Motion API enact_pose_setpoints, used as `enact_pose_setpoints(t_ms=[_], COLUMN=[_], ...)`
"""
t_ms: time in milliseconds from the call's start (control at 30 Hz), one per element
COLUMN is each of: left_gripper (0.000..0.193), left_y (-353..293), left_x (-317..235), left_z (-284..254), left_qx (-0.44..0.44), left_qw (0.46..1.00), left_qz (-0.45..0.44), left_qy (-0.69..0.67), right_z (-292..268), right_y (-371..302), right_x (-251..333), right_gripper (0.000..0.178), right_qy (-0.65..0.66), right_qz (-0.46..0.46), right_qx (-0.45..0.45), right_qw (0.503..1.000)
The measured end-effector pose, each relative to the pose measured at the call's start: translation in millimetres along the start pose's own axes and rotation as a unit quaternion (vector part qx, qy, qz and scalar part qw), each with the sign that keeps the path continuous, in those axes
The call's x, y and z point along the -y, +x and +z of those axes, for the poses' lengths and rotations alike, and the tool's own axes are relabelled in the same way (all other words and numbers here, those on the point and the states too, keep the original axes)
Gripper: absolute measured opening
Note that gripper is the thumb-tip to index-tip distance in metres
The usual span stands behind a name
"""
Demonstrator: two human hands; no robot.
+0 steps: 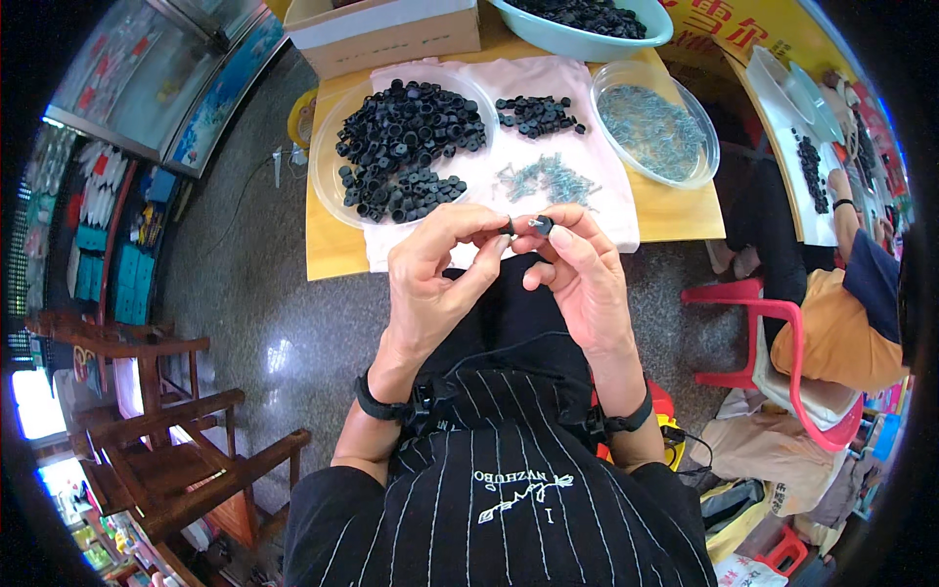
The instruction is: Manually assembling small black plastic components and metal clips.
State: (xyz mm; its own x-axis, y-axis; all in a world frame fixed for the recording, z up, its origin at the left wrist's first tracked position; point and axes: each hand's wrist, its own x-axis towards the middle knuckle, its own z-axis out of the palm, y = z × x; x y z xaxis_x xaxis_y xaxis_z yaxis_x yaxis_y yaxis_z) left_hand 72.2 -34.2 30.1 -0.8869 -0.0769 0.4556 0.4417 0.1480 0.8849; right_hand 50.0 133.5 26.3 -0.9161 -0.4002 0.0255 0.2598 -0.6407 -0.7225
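Just past the table's near edge, my two hands meet, fingertips almost touching. Thumb and forefinger of my left hand (435,264) pinch a small black plastic piece (506,228). My right hand (592,269) grips a round black plastic cap (544,226); a shiny metal screw tip (533,223) sticks out of it toward the left. Beyond them, a pile of loose screws (548,181) lies on a pale pink cloth (616,220), with a heap of small black pieces (538,115) behind it. Many black caps (411,127) fill a clear round tray (331,201) at left.
At right stands a clear tub (711,157) of screws. A cardboard box (386,39) and a pale blue basin (587,36) of black parts sit at the back. Another person's arm (846,210) rests at a side table, by a red plastic chair (758,313). Wooden chairs (186,440) stand left.
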Motion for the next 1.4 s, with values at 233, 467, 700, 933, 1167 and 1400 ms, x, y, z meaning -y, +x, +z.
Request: enact_pose_setpoints(t_ms=[233, 467, 700, 933, 1167, 1400], left_gripper=[0.031, 0.034, 0.026, 0.020, 0.020, 0.020], left_y=[3, 1, -5, -5, -8, -8], left_x=[-4, -1, -1, 8, 16, 17], left_z=[1, 1, 2, -3, -4, -3], left_qx=[0.025, 0.021, -0.004, -0.005, -0.010, -0.016], left_qw=[0.994, 0.992, 0.994, 0.942, 0.913, 0.921], left_qz=[0.048, 0.068, -0.057, -0.170, -0.191, -0.176], left_qy=[0.093, 0.102, -0.098, -0.289, -0.359, -0.346], right_z=[-10, -15, -5, 16, 27, 27], right_y=[-1, 0, -1, -2, -1, -1], right_x=[-2, -3, 8, 17, 19, 17], right_gripper=[0.023, 0.024, 0.020, 0.018, 0.016, 0.016], right_qy=[0.109, 0.123, 0.007, -0.257, -0.380, -0.389], right_qz=[0.057, 0.073, 0.007, -0.083, -0.140, -0.132], right_qx=[-0.007, 0.016, 0.010, -0.024, -0.013, -0.017], right_qw=[0.992, 0.990, 1.000, 0.963, 0.914, 0.912])
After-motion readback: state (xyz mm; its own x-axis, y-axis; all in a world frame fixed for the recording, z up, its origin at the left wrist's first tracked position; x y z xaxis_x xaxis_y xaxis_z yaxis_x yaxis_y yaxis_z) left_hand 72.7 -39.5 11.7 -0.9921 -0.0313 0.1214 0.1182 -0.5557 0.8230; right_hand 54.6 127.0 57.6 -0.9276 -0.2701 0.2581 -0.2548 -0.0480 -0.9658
